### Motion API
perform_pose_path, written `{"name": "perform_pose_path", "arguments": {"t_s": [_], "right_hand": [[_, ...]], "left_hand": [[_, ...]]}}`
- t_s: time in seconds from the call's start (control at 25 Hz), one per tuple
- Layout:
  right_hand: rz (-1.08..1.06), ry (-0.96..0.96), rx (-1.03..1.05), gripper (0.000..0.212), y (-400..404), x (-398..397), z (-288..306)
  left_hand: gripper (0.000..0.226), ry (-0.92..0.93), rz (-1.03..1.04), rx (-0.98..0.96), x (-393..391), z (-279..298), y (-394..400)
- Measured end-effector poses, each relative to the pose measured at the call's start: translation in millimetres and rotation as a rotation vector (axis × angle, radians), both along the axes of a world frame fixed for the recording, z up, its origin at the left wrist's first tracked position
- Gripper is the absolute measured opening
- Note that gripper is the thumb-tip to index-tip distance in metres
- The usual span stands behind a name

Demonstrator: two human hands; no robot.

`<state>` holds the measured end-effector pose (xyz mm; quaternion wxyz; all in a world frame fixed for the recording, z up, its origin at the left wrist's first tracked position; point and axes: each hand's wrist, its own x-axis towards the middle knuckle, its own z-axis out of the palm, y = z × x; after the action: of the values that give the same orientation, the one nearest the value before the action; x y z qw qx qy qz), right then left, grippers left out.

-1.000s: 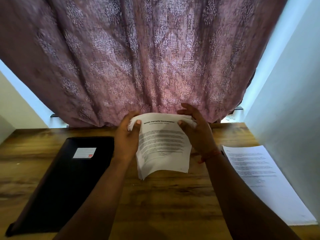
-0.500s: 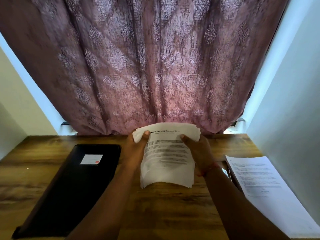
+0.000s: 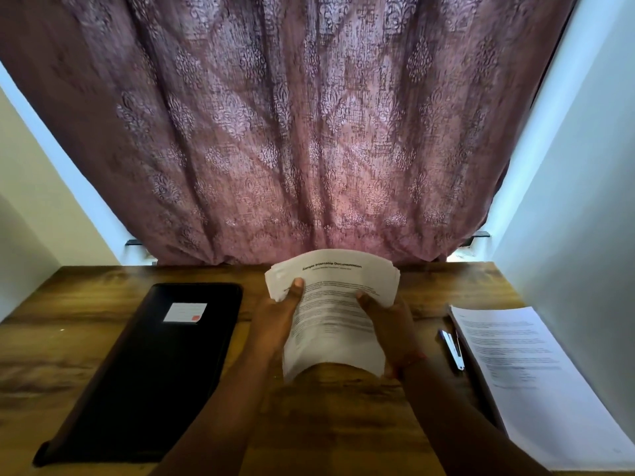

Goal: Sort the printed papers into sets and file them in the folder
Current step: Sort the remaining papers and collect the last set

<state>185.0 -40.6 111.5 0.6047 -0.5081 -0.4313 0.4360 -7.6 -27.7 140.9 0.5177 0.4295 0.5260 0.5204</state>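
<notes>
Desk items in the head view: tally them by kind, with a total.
Paper bundles: 2, the stack held in both hands and the stack lying at the right
Black folder: 1
Pens: 1
Total: 4

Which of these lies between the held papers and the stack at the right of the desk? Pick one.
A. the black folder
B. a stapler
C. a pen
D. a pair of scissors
C: a pen lies on the wooden desk, beside the left edge of the paper stack and right of the held papers; the black folder lies far left.
</notes>
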Motion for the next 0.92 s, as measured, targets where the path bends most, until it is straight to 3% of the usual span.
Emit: {"name": "perform_pose_path", "arguments": {"t_s": [0.24, 0.44, 0.56, 0.68, 0.8, 0.92], "right_hand": [[0.057, -0.058, -0.029, 0.016, -4.9, 9.3, -4.9], [0.108, -0.286, 0.293, 0.025, 14.7, 37.9, 45.3], [0.154, -0.398, 0.292, 0.013, 20.0, 35.8, 52.7], [0.076, -0.315, 0.319, 0.008, 23.7, 34.1, 46.9], [0.063, -0.099, 0.252, 0.022, 27.4, 32.3, 35.3], [0.160, -0.053, 0.043, 0.025, 27.2, 22.3, 24.9]], "left_hand": [[0.028, -0.025, 0.000, 0.047, -3.1, -2.7, -4.9], [0.025, 0.037, 0.029, 0.275, -12.9, 20.5, 1.1], [0.014, 0.082, 0.007, 0.309, -11.1, 27.4, 4.7], [0.014, 0.006, -0.009, 0.311, -5.7, 32.3, 5.2], [0.010, -0.042, -0.009, 0.284, -5.3, 29.1, 8.8], [0.032, -0.032, -0.008, 0.248, -3.3, 22.4, 11.9]]}}
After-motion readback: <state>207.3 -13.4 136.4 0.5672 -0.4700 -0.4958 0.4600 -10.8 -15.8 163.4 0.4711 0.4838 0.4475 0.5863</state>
